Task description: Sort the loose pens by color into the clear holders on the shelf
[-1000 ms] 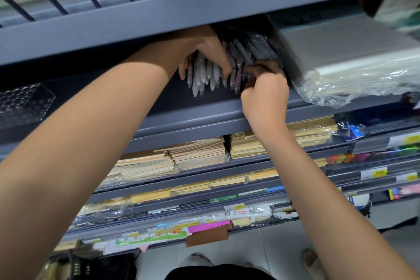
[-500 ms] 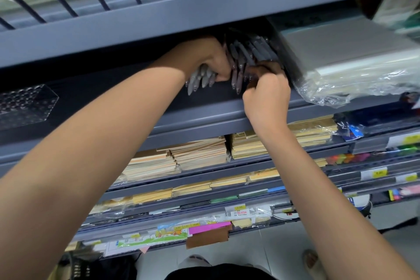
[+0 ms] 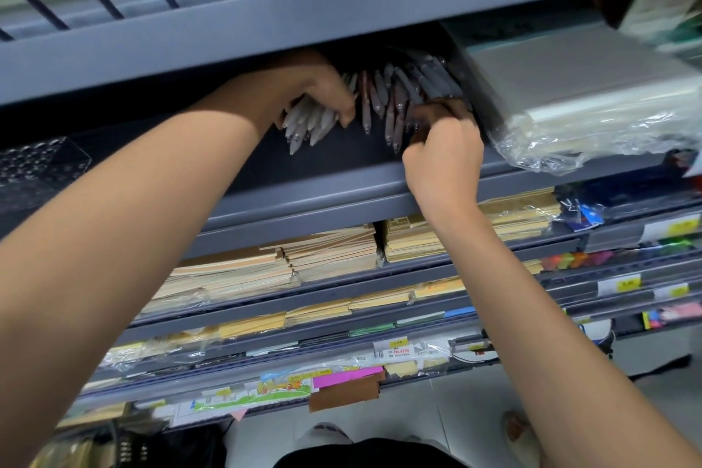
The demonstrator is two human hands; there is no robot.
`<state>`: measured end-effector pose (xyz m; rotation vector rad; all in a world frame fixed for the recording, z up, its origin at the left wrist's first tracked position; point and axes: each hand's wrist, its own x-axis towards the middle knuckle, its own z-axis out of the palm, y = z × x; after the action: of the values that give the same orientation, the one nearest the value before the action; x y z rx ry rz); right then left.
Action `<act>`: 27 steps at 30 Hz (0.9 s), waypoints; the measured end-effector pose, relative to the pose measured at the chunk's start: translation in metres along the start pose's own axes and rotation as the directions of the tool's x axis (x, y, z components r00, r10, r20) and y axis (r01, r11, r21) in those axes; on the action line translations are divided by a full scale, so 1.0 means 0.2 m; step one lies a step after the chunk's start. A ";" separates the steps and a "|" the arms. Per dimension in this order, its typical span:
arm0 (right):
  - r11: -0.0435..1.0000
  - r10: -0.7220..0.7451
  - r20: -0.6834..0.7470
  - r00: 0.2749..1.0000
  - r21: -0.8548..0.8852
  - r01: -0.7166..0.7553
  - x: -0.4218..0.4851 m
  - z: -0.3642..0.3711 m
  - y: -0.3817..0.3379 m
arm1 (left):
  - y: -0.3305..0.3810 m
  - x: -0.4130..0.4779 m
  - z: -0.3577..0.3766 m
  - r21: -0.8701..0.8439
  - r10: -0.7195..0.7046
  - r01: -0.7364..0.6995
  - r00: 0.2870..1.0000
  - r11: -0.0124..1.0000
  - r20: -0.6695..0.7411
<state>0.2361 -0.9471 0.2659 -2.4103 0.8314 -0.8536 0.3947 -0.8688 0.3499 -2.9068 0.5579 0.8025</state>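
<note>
Grey shelf (image 3: 342, 179): deck and front lip; landmark for every entry below.
Wrapped paper stack (image 3: 569, 87): on the shelf, right end, in crinkled clear film.
Clear holder (image 3: 38, 171): on the shelf, far left end, well apart from the pens.
Left hand (image 3: 315, 87): above the shelf's centre; fingers curled round the white pens.
Right hand (image 3: 442, 148): over the shelf's front lip; fingers curled, tips among the dark pens; grip on any single pen not discernible.
Dark pens (image 3: 399, 95): loose heap, shelf centre-back, tips toward the lip.
White pens (image 3: 307, 122): bundled, tips fanned toward the lip.
</note>
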 end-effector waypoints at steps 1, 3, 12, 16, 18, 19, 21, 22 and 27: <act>1.000 -0.002 -0.008 1.000 0.014 0.002 0.00 0.00 0.00 | 0.01 0.00 -0.01 -0.009 -0.008 0.008 1.000 1.000 0.003; 0.999 -0.004 -0.022 1.000 0.042 0.005 0.00 -0.01 -0.01 | 0.03 0.00 -0.03 -0.026 -0.030 0.030 0.999 0.999 0.023; 0.999 -0.006 -0.050 0.999 0.044 0.008 0.00 0.01 0.00 | 0.06 0.04 -0.06 -0.015 -0.032 0.033 0.999 0.999 0.011; 0.998 -0.009 -0.066 0.998 0.056 0.013 0.00 0.00 0.00 | 0.05 0.03 -0.06 -0.017 -0.004 0.004 0.999 1.000 -0.039; 0.999 -0.012 -0.060 0.998 0.052 0.015 0.00 0.00 0.00 | 0.05 0.03 -0.06 0.004 0.029 -0.028 0.996 1.000 -0.084; 0.999 -0.011 -0.055 0.998 0.051 0.014 0.00 0.00 0.00 | 0.05 0.04 -0.06 -0.001 0.042 -0.042 0.993 0.999 -0.110; 0.998 -0.011 -0.058 0.998 0.061 0.014 -0.01 0.01 0.00 | 0.03 0.04 -0.06 -0.038 0.025 -0.031 0.992 0.999 -0.126; 0.998 -0.011 -0.063 0.998 0.066 0.015 -0.01 0.01 -0.01 | 0.02 0.05 -0.06 -0.070 0.006 -0.014 0.994 0.997 -0.111; 0.997 -0.016 -0.079 0.997 0.072 0.022 -0.01 0.01 0.00 | -0.01 0.06 -0.07 -0.123 -0.101 0.100 0.995 0.987 -0.004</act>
<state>0.2362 -0.9454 0.2647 -2.3382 0.7933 -0.9745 0.4125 -0.8741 0.3559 -3.0232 0.3718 0.8383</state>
